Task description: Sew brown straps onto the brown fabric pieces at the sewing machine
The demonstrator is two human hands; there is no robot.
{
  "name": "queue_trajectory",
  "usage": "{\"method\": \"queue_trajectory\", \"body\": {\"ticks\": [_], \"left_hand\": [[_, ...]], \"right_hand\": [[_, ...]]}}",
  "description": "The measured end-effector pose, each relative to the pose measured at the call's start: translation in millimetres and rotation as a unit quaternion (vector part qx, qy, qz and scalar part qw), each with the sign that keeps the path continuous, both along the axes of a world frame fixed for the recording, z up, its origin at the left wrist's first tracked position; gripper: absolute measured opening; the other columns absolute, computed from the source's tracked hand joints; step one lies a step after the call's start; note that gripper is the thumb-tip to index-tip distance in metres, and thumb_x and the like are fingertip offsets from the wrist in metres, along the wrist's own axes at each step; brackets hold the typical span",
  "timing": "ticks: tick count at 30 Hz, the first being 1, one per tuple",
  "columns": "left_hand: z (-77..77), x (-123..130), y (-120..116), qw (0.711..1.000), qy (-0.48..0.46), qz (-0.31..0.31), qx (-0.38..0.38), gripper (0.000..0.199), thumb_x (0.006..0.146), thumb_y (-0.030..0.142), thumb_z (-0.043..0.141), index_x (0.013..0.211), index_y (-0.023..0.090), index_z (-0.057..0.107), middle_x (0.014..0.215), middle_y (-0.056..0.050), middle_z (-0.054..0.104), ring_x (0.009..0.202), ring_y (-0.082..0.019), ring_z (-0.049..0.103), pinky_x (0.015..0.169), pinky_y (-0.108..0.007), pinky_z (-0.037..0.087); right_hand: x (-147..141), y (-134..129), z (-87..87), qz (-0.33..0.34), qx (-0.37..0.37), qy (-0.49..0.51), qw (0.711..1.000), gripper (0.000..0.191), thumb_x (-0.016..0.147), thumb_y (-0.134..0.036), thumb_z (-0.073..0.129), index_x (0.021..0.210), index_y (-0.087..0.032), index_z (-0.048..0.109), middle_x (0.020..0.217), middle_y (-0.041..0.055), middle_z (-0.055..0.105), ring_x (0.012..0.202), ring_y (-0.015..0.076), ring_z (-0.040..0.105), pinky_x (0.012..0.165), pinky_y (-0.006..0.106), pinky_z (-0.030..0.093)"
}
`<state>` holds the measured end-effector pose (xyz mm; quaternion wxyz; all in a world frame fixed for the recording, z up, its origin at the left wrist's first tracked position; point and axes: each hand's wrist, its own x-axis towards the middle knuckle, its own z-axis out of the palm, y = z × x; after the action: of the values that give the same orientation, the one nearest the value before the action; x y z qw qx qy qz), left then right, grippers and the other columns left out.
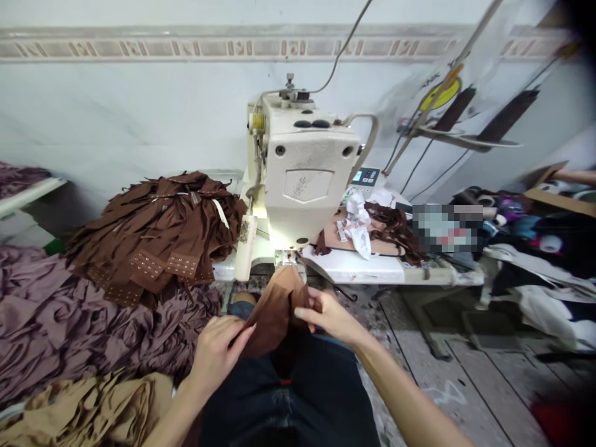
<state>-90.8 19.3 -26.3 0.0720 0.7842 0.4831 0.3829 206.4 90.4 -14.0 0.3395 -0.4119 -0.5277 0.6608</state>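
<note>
Head view, clock directions taken from the brown cloth: at 6 o'clock, nearest, lies the lap in dark trousers. The cloth hangs above it, its far end running under the head of the sewing machine. At 8 o'clock the left hand is closed, thumb against fingers, on the cloth's left edge. At 3 o'clock the right hand pinches the right edge, thumb on top; the fingertips beneath are partly hidden.

Farther out at 8 o'clock is tan cloth, and at 9 a mauve heap, leaving the left arm a tight side. Between 3 and 4 o'clock, floor shows beyond the right forearm, the roomier side.

The worktop runs its front edge to 2 o'clock, just beyond the right hand. White scraps lie there near that edge. A brown pile at 10 o'clock crowds the machine's left side. Farther still at 2 stand dark thread cones. The wall closes off 12 o'clock behind the machine.
</note>
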Motion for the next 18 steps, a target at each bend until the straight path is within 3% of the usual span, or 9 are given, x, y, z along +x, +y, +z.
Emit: {"method": "queue_trajectory", "body": {"ticks": [2,4,6,9,11,14,18], "left_hand": [[-5.9,-14.4,-0.5,0.996,-0.028,-0.006,-0.083,0.019,0.098,0.032,0.076,0.082,0.022,0.079,0.095,-0.008,0.083,0.107,-0.028,0.077,0.097,-0.039,0.058],[-9.7,-25.3,0.9,0.979,-0.096,-0.007,-0.182,0.022,0.089,0.036,0.084,0.072,0.022,0.078,0.106,-0.010,0.083,0.117,-0.032,0.074,0.105,-0.043,0.055],[-13.3,-32.3,2.2,0.939,-0.193,-0.005,-0.286,0.021,0.080,0.036,0.091,0.072,0.021,0.080,0.105,-0.010,0.083,0.106,-0.029,0.076,0.099,-0.039,0.057],[-20.5,-36.5,2.0,0.859,-0.339,0.012,-0.384,0.027,0.072,0.039,0.096,0.075,0.017,0.080,0.081,-0.005,0.079,0.076,-0.021,0.074,0.075,-0.029,0.059],[-25.1,-36.3,1.9,0.814,-0.423,0.048,-0.396,0.037,0.069,0.045,0.098,0.076,0.016,0.076,0.072,-0.002,0.075,0.065,-0.017,0.070,0.064,-0.025,0.056],[-25.0,-34.3,4.5,0.777,-0.506,0.101,-0.361,0.050,0.064,0.054,0.098,0.086,0.019,0.068,0.074,0.003,0.073,0.061,-0.013,0.068,0.062,-0.021,0.055],[-5.6,-25.7,9.6,0.746,-0.566,0.126,-0.328,0.057,0.060,0.050,0.101,0.092,0.020,0.064,0.075,0.006,0.069,0.062,-0.010,0.067,0.063,-0.019,0.053]], "right_hand": [[5.4,-1.0,2.6,-0.005,-0.011,0.005,1.000,0.048,0.074,-0.050,0.096,0.104,-0.018,0.077,0.092,0.0041,0.079,0.073,0.0187,0.069,0.063,0.027,0.055],[13.1,4.7,7.6,-0.084,-0.004,0.009,0.996,0.047,0.069,-0.048,0.099,0.096,-0.017,0.076,0.087,0.0039,0.079,0.076,0.0200,0.072,0.071,0.029,0.057],[21.0,11.4,13.9,-0.136,0.000,0.010,0.991,0.050,0.065,-0.049,0.101,0.094,-0.017,0.075,0.084,0.0036,0.078,0.075,0.0202,0.072,0.071,0.029,0.057],[29.5,13.3,23.1,-0.105,-0.002,-0.009,0.994,0.047,0.067,-0.047,0.101,0.095,-0.018,0.076,0.081,0.0022,0.076,0.073,0.0192,0.069,0.069,0.029,0.053],[33.3,8.8,27.1,-0.080,0.019,-0.037,0.996,0.040,0.072,-0.047,0.098,0.086,-0.017,0.075,0.075,0.0002,0.071,0.069,0.0173,0.064,0.066,0.028,0.049],[40.7,-1.3,27.0,-0.042,0.042,-0.074,0.995,0.040,0.078,-0.051,0.093,0.076,-0.016,0.074,0.067,-0.0020,0.063,0.062,0.0144,0.055,0.060,0.027,0.042],[55.3,-11.9,17.4,0.103,0.006,-0.116,0.988,0.042,0.080,-0.054,0.091,0.071,-0.016,0.075,0.063,-0.0021,0.062,0.058,0.0134,0.052,0.057,0.026,0.041]]}}
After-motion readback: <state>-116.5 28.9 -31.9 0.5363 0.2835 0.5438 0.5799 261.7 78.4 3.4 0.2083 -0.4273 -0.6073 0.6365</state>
